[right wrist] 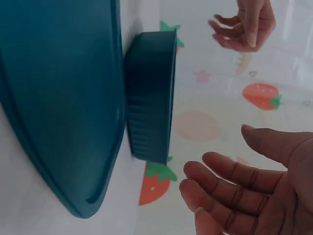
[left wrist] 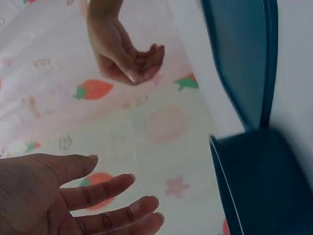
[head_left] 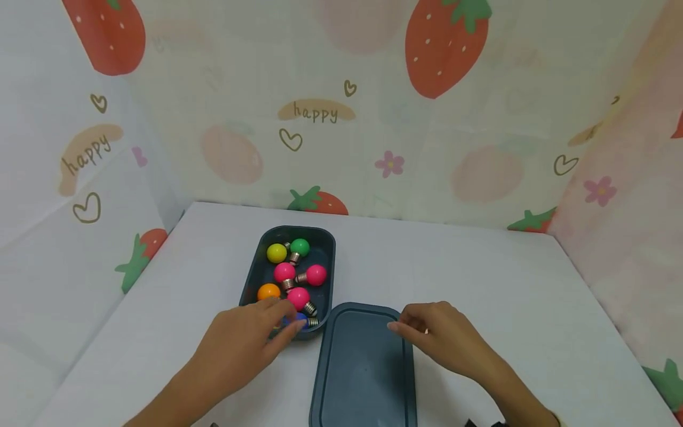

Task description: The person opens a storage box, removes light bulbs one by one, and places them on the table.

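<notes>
A dark blue-grey plastic box [head_left: 332, 279] holds several small coloured light bulbs with metal screw bases. Among them are a yellow bulb [head_left: 276, 253], a green bulb [head_left: 300, 247], a pink bulb [head_left: 316, 275] and an orange bulb [head_left: 268, 291]. Over the box's near end hovers my left hand [head_left: 245, 341], partly hiding a blue bulb [head_left: 301, 320]. In the left wrist view the fingers of this left hand [left wrist: 93, 200] are spread with nothing between them. My right hand [head_left: 443, 335] is above the right edge of a flat lid [head_left: 365, 367]; its fingers [right wrist: 234, 181] are loosely bent and hold nothing.
Both box and lid lie on a white table [head_left: 469, 267], the lid at the box's near right corner. Behind the table rises a cloth backdrop [head_left: 368, 71] printed with strawberries, and similar cloth hangs at both sides.
</notes>
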Action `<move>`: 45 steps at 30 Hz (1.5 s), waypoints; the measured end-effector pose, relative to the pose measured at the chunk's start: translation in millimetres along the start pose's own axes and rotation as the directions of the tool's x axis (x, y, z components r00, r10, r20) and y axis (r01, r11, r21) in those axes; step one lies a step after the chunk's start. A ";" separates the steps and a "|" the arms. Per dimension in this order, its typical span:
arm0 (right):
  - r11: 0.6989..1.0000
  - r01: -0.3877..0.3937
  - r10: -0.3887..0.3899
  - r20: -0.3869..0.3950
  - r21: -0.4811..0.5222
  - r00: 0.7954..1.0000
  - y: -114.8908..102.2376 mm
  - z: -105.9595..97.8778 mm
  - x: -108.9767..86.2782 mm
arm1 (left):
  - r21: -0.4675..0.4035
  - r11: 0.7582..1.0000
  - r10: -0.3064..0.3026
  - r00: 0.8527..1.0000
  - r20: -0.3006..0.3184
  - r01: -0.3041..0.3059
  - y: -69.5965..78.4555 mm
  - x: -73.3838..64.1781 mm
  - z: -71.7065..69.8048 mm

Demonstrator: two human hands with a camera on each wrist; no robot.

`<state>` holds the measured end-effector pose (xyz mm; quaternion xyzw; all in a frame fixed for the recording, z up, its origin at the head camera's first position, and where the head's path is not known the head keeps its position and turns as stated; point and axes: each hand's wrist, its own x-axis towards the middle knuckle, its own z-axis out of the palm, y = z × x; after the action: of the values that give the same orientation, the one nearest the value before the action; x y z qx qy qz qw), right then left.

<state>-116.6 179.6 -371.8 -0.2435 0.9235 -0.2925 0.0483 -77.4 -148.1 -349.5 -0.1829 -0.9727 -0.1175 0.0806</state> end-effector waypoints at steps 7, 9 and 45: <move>0.997 0.080 -0.081 -0.038 -0.013 0.996 -9.1 -1.0 20.9 | 0.006 1.000 -0.012 0.996 -0.083 0.013 -27.7 10.6 3.1; 0.995 0.097 -0.099 -0.053 -0.030 0.994 -11.9 -0.8 28.0 | 0.000 1.000 -0.016 0.995 -0.100 0.016 -35.7 14.6 6.2; 0.956 0.233 -0.234 0.011 -0.177 0.972 -56.1 32.6 138.2 | -0.048 0.994 -0.097 0.994 0.057 0.100 -136.3 73.1 73.6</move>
<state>-206.6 56.8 -359.6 -0.3526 0.9108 -0.2141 -0.0129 -204.1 -227.8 -432.7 -0.1397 -0.9791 -0.1412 0.0435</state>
